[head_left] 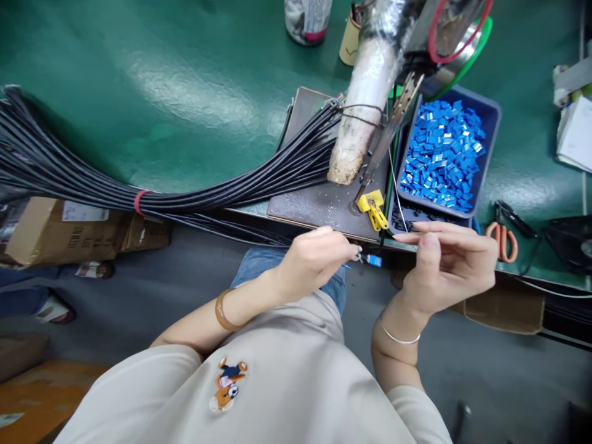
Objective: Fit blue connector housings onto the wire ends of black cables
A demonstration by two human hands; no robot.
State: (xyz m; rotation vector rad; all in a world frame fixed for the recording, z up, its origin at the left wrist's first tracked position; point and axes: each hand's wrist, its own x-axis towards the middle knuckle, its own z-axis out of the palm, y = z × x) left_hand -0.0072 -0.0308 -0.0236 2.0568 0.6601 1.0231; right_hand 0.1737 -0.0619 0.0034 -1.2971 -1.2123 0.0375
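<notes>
My left hand is closed in a pinch on the end of a thin cable, with a small blue connector at its tip just right of the fingers. My right hand hovers to the right of the connector with its fingers stretched out and apart, holding nothing I can see. Both hands are below the front edge of the green bench. A big bundle of black cables, tied with a red band, runs from the far left onto a dark work plate.
A dark blue tray full of blue connectors stands at the back right. A wrapped machine arm and a yellow fixture sit over the plate. Orange-handled scissors lie right. Cardboard boxes sit under the bench at left.
</notes>
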